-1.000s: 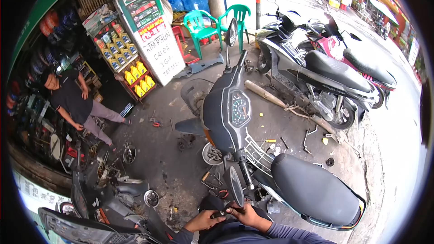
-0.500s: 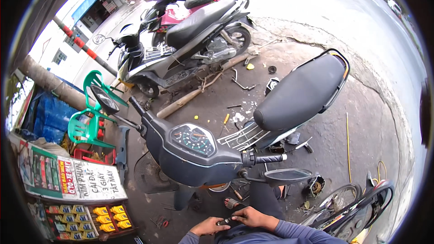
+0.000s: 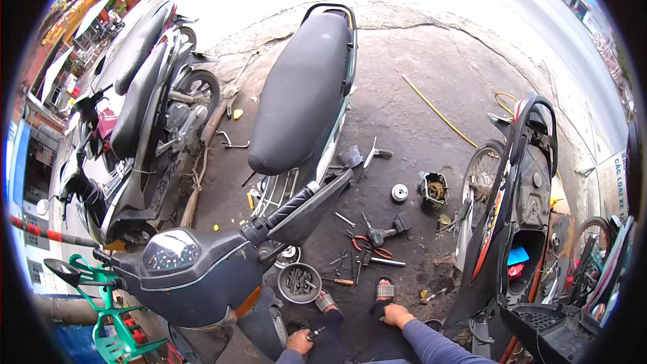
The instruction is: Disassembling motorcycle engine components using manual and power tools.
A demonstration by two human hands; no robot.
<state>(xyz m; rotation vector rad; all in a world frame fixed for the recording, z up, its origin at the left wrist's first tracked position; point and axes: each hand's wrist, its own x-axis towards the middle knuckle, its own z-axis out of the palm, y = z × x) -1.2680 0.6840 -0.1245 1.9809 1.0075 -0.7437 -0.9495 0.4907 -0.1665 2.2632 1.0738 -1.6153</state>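
Observation:
My left hand (image 3: 299, 341) sits at the lower edge, closed around a small metal-tipped tool (image 3: 315, 331), close to the front of a dark grey motorbike (image 3: 202, 273). Further right, my right hand (image 3: 397, 314) rests on my dark trouser knee with nothing visible in it. My sandalled feet (image 3: 384, 290) stand just beyond the hands. A round metal bowl (image 3: 299, 282) of bolts lies by the left foot. Red-handled pliers (image 3: 367, 243) and screwdrivers are scattered on the ground ahead.
The grey bike's long black seat (image 3: 303, 87) stretches away. A stripped motorbike (image 3: 515, 229) with an open frame stands right, two more bikes (image 3: 135, 108) left. An engine part (image 3: 433, 189), a metal disc (image 3: 399, 193), a yellow hose (image 3: 438, 111) and a green plastic chair (image 3: 114, 327) are around.
The view has swung from the shop front round toward the road. My hands, held together over something small before, are now apart, the right one moved to the right.

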